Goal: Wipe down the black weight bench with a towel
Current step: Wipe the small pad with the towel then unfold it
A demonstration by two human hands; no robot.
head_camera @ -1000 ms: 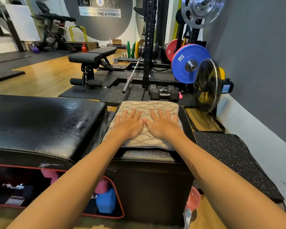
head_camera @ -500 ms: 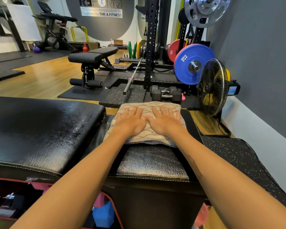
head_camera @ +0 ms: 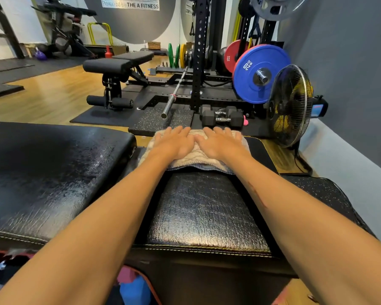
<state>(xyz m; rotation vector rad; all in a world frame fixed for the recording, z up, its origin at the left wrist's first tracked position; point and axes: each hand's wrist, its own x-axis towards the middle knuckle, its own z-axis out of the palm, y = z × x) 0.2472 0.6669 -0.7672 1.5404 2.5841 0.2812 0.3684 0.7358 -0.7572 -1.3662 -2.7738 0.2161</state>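
A beige towel (head_camera: 197, 160) lies bunched at the far end of the smaller black bench pad (head_camera: 207, 212). My left hand (head_camera: 174, 143) and my right hand (head_camera: 218, 144) press flat on it side by side, fingers spread and pointing away from me. The pad's near surface shines wet. A larger black bench pad (head_camera: 48, 172) lies to the left, also glistening.
Beyond the pad's far end stand a floor fan (head_camera: 291, 105), dumbbells (head_camera: 221, 116), a barbell (head_camera: 174, 95) and a rack with a blue plate (head_camera: 260, 73). Another bench (head_camera: 117, 67) stands further back. A grey wall runs on the right. Pink and blue dumbbells (head_camera: 133, 287) sit under the bench.
Both hands have pushed the towel away from me along the small pad, from its near part to its far end. More bare wet pad shows behind the towel.
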